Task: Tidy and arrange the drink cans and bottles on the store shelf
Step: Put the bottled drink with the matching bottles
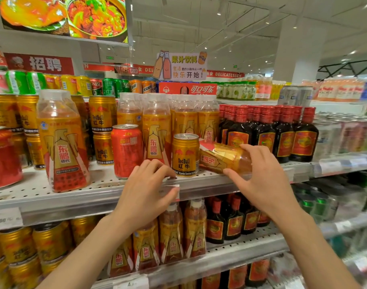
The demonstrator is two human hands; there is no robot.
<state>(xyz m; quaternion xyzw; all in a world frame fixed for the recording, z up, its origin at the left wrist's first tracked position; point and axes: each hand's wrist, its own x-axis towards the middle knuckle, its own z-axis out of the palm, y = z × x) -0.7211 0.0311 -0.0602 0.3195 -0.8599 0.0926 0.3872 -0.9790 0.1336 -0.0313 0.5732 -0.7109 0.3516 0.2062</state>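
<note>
A yellow drink bottle (pixel 222 157) lies on its side on the white shelf (pixel 107 184), right of an upright gold Red Bull can (pixel 185 155). My right hand (pixel 259 176) wraps over the lying bottle's cap end, thumb under it and fingers on top. My left hand (pixel 151 188) rests on the shelf's front edge, fingers touching a price tag (pixel 172 187), holding no drink. A red can (pixel 127 150) stands left of the gold can, and a tall yellow bottle (pixel 62 142) stands alone further left.
Rows of yellow bottles (pixel 157 122) stand behind, gold cans (pixel 102 113) at the back left, dark bottles with red caps (pixel 282 132) to the right. A large red can (pixel 3 157) sits at the far left edge. The shelf below holds more cans and bottles.
</note>
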